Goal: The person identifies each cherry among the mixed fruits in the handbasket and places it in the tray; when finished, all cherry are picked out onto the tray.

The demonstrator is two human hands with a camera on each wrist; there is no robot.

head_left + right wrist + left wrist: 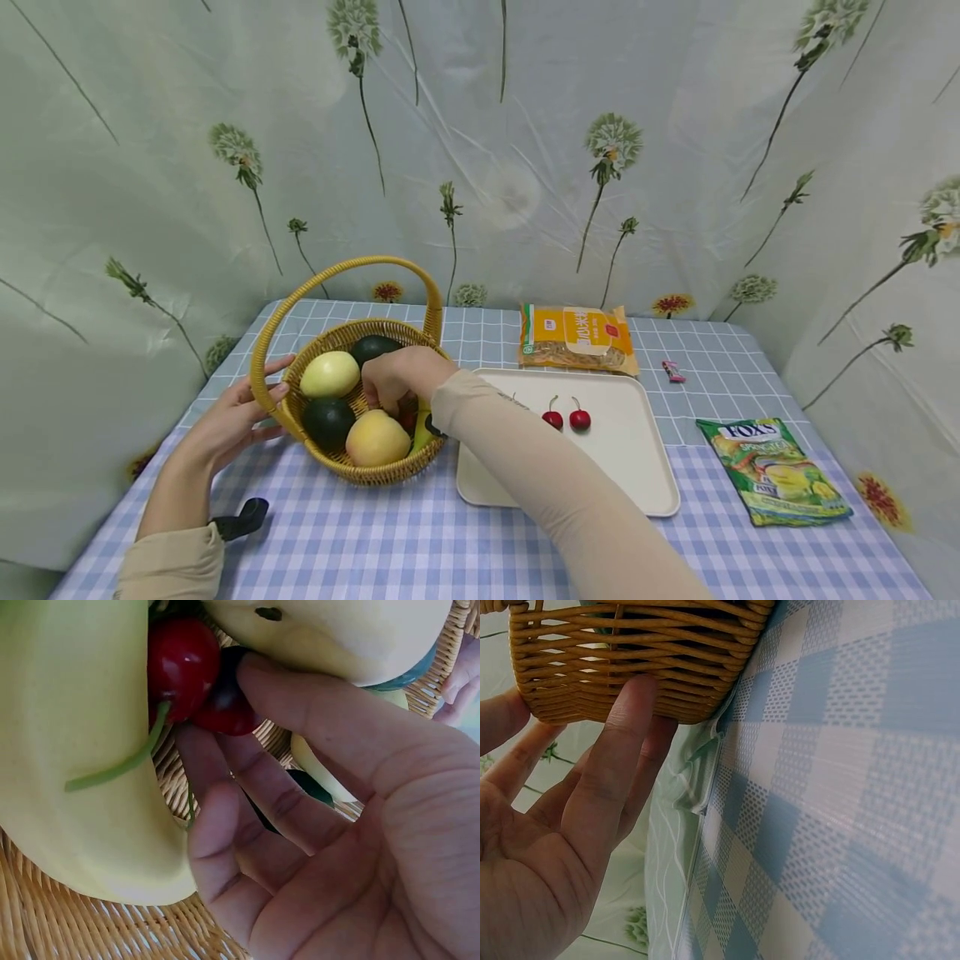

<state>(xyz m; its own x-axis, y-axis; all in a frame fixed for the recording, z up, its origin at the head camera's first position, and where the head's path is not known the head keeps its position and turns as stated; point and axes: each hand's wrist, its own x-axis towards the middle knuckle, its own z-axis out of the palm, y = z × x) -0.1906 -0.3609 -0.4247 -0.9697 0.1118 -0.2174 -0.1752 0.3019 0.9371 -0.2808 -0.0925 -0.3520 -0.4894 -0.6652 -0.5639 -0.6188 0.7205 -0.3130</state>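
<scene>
A yellow wicker basket with a tall arched handle holds several fruits. My left hand rests its loosely extended fingers against the basket's outer left side; in the left wrist view these fingertips touch the weave. Inside the basket, my right hand reaches down and pinches a dark red cherry between thumb and fingers. Right beside it sits another cherry, its green stem lying over a banana. Around them are a round yellow fruit, a pale oval fruit and dark green fruits.
A cream tray right of the basket carries cherries, partly covered by my right forearm. Behind it lies an orange snack bag. A small pink candy and a green Fox's bag lie to the right on the checked tablecloth.
</scene>
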